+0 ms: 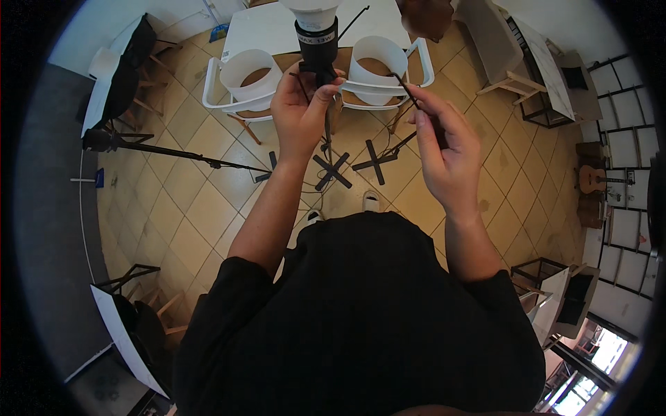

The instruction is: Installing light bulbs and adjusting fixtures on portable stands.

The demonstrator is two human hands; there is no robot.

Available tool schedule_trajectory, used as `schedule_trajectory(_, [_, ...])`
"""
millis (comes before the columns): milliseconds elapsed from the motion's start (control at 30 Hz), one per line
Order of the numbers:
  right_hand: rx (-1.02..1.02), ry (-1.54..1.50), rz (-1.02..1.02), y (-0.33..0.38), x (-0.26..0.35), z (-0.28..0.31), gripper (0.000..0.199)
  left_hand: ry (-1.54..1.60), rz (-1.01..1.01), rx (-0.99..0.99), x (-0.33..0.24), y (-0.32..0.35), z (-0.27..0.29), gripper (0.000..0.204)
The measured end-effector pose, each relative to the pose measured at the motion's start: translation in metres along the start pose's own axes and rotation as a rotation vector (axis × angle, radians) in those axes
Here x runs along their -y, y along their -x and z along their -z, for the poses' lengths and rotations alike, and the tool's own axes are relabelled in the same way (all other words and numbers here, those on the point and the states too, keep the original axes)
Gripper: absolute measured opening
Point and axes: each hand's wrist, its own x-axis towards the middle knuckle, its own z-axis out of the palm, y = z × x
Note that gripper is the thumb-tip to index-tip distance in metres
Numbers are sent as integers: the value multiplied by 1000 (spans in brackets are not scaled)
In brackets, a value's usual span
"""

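My left hand is closed around the base of a black lamp socket, just below its collar. Seated in the socket is a white bulb, cut off by the top edge. A thin black pole runs down beneath my left hand. My right hand pinches a thin black rod with a bent tip, apart from the socket. Beyond my hands, two white cylindrical lampshades rest on the seats of white-framed chairs.
Black cross-shaped stand feet are on the tiled floor before my shoes, with cables among them. A black pole slants in from the left. A white table stands behind the chairs. A guitar is at the far right.
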Motion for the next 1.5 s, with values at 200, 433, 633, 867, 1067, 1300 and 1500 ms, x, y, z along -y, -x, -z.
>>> schedule_trajectory(200, [178,165,73,-12,19,-9,28,126,-23,0,-1,-3,3,34])
schedule_trajectory(433, [209,202,41,-18,16,-20,31,57,26,-72,-4,2,1,31])
schedule_trajectory(633, [234,276,119,-22,9,-25,41,56,1,-126,-3,4,-5,29])
schedule_trajectory(867, [229,363,166,-27,11,-25,44,41,-8,-140,1,4,-6,27])
schedule_trajectory(1067, [265,459,237,-28,10,-25,48,48,-3,-133,1,3,-6,26])
schedule_trajectory(1300, [261,481,199,-26,11,-31,47,31,9,-126,1,2,-7,24])
schedule_trajectory(1500, [308,600,134,-28,27,-28,47,44,14,-116,0,2,-9,24])
